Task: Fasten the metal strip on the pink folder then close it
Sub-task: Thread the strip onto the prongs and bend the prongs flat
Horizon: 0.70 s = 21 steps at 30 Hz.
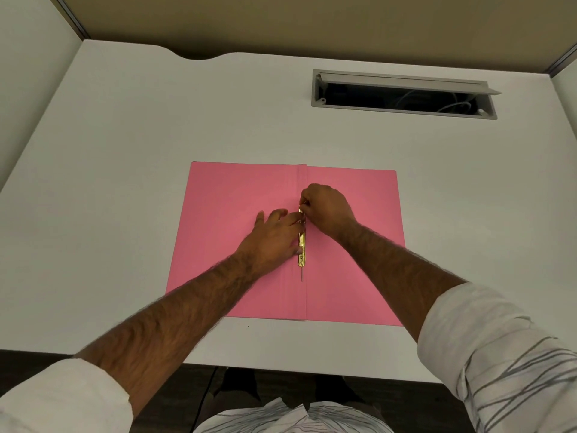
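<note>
Pink folder [237, 195] open flat, hands at its metal strip [302, 245].

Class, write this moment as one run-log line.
stage: fastening | pink folder: open flat on desk | left hand: pressing metal strip | right hand: pinching strip's far end

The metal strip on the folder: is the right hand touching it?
Touching. The head view shows the right hand pinching the far end of the metal strip between its fingertips, with no gap visible.
</note>
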Each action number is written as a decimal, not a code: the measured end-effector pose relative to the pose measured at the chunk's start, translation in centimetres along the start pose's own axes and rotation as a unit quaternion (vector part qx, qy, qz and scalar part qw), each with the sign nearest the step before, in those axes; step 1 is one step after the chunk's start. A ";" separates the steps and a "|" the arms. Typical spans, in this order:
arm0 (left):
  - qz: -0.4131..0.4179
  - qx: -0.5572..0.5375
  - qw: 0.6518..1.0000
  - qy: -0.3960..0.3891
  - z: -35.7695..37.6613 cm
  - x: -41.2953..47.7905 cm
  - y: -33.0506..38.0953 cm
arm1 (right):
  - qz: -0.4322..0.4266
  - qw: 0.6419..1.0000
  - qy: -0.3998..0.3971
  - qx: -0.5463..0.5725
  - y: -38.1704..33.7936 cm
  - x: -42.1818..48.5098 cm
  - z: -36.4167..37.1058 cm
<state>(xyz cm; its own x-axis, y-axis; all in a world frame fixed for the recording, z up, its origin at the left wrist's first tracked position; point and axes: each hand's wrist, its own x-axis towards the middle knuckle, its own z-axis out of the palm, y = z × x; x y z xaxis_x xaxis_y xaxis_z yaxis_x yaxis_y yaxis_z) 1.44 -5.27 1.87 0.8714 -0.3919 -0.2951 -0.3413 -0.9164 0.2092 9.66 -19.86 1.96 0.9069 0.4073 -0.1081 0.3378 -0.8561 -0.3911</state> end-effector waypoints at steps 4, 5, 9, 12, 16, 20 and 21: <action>0.002 0.010 1.000 0.004 0.1 -0.1 0.1 | -0.015 0.998 -0.059 0.015 0.6 1.2 -0.7; 0.002 0.008 1.000 0.004 0.1 0.0 0.0 | -0.012 0.997 -0.077 0.020 0.6 1.6 -0.9; -0.003 -0.005 1.000 -0.003 0.1 0.1 -0.1 | 0.041 0.989 -0.123 0.077 0.5 3.5 -1.3; -0.006 -0.011 1.000 -0.002 0.3 0.1 -0.1 | 0.092 0.984 -0.117 0.101 0.3 4.0 -0.8; -0.010 -0.018 1.000 0.001 0.3 0.1 -0.1 | 0.147 0.972 -0.051 0.174 0.6 3.4 0.2; -0.009 -0.025 1.000 0.003 0.3 -0.1 -0.2 | 0.165 0.957 0.013 0.238 0.7 1.9 0.7; -0.010 -0.024 1.000 -0.001 0.2 -0.1 -0.1 | 0.163 0.956 0.018 0.244 0.7 1.5 0.7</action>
<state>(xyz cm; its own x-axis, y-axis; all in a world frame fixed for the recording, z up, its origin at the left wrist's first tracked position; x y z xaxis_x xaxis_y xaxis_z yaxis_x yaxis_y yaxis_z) 1.36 -5.13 1.70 0.8772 -0.3744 -0.3006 -0.3072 -0.9188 0.2480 11.12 -19.64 0.86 0.9548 0.1248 -0.2697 -0.1149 -0.6818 -0.7224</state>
